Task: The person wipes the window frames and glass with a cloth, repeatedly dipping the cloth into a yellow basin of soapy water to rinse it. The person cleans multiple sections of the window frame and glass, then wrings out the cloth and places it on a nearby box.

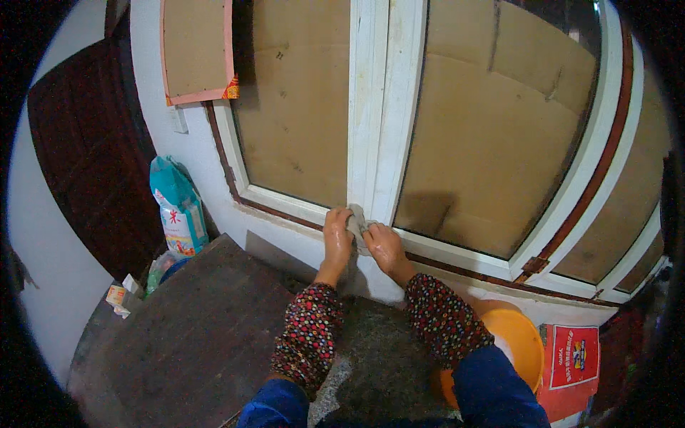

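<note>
A pale grey cloth (357, 224) is bunched between my two hands at the foot of the white window frame's middle posts (374, 134). My left hand (337, 241) grips the cloth's left side, its fingers curled near the bottom rail. On the cloth's right side, my right hand (384, 246) has its fingers closed over the fabric. Both hands look wet. Brown cardboard (299, 123) shows through the glass panes on both sides of the posts. Patterned sleeve covers reach up both forearms.
A dark tabletop (198, 331) lies at lower left, with a teal and white bag (179, 214) and small packets (118, 297) at its far end. An orange basin (527, 348) stands at right, beside a red box (572, 358). A pink-edged board (198, 53) hangs at upper left.
</note>
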Available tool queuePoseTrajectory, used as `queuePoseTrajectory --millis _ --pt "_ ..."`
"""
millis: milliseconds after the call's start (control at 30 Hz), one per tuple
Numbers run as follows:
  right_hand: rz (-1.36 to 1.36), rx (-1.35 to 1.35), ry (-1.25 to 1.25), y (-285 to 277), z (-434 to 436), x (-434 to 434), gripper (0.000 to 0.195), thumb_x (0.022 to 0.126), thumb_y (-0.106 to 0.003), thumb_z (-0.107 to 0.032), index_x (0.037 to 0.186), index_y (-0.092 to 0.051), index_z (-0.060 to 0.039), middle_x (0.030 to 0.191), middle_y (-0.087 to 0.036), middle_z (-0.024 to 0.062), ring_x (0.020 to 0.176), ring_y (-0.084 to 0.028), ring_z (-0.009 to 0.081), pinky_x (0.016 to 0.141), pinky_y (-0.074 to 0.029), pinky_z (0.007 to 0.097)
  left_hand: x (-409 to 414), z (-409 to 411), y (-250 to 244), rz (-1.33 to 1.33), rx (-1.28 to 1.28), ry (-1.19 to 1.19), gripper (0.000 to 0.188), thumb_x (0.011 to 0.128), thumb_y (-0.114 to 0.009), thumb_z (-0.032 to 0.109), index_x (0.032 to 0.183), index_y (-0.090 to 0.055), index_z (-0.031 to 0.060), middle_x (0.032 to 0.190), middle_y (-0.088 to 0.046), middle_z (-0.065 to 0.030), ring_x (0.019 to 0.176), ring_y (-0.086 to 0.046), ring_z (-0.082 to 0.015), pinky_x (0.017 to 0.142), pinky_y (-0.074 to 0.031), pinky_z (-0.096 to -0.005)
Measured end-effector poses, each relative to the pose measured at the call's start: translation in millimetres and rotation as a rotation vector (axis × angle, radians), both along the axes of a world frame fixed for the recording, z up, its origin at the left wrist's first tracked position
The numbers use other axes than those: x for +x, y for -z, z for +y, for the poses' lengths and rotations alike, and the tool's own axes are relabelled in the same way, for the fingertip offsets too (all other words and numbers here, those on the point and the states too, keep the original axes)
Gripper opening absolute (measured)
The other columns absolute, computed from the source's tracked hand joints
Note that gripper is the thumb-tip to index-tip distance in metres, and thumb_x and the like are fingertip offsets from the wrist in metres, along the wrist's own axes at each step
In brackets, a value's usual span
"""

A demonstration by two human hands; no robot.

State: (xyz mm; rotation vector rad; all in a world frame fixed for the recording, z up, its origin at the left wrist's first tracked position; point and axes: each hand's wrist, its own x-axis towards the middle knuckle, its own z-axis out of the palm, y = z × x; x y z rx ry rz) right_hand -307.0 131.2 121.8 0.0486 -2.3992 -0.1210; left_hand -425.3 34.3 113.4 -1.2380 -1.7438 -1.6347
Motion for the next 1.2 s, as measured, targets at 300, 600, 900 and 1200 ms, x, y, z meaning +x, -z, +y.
queuePoseTrajectory --millis 300,600,900,1200 --pt "0.509 0.387 0.075 -178 30 -37 0.009 0.071 -0.057 -0.008 0.08 -0.055 -0.0057 0.081 -0.053 0.0115 0.077 -0.057 0.0297 0.063 -0.047 0.0414 -36 21 -158 0.293 0.177 0.001 0.047 0.067 -0.054 -0.013 0.111 -0.059 0.0016 0.108 -0.056 -0.0202 0.106 -0.051 -0.0385 0.093 -0.042 -0.0418" --pt "0.595 0.398 0.132 -180 23 -36 0.017 0.073 -0.057 -0.008 0.089 -0.06 -0.0041 0.094 -0.06 0.0124 0.085 -0.058 0.0295 0.076 -0.048 0.0386 -10 15 -159 0.169 0.129 -0.139 0.039 0.068 -0.057 -0.01 0.105 -0.058 0.0021 0.103 -0.053 -0.0178 0.1 -0.051 -0.0366 0.086 -0.043 -0.0415" --pt "0.12 0.118 -0.027 -5 7 3 0.007 0.073 -0.057 -0.009 0.077 -0.059 -0.0028 0.075 -0.053 0.0102 0.076 -0.056 0.0282 0.066 -0.046 0.0398 0 -4 -3 0.086 -0.179 -0.031 0.041 0.061 -0.051 -0.013 0.1 -0.057 0.0006 0.093 -0.055 -0.0197 0.091 -0.054 -0.0408 0.078 -0.045 -0.0437" --pt "0.499 0.4 0.053 -211 28 -15 0.02 0.073 -0.055 -0.009 0.092 -0.06 -0.0032 0.099 -0.059 0.0134 0.093 -0.056 0.0298 0.081 -0.047 0.0407 -6 17 -169 0.283 0.157 -0.027 0.041 0.063 -0.05 -0.014 0.101 -0.06 -0.0017 0.092 -0.056 -0.02 0.09 -0.055 -0.0393 0.079 -0.045 -0.0426"
